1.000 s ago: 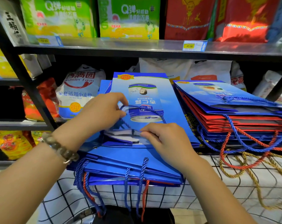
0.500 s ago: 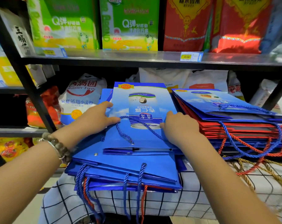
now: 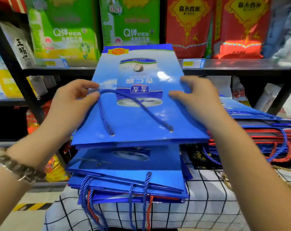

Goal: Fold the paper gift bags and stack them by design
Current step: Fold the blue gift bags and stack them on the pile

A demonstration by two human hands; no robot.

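Shop aisle here, a metal shelf (image 3: 241, 65) across the back loaded with green packs (image 3: 64, 30) and red packs (image 3: 188, 22), a yellow price tag (image 3: 189, 63) on its edge. Down front, a table under a white checked cloth (image 3: 208, 197).

And there's the blue gift bag (image 3: 133, 127), folded flat, held up in the air just above the blue stack (image 3: 128, 179) on the cloth, not touching it. The left hand (image 3: 71, 100), beaded bracelet (image 3: 16, 165) on the wrist, has its grip closed on the bag's left edge, thumb on top right by the blue rope handle (image 3: 141, 104), fingers tucked beneath. The right hand (image 3: 196, 99) pinches the right edge the same way, thumb over the face, fingers curled round the side.

The bag tilts, far end higher, handle lying loose across the printed face; the print is blurred, possibly a can.

Off to the right, a second stack (image 3: 266, 129) of blue and red bags, cords trailing over the cloth
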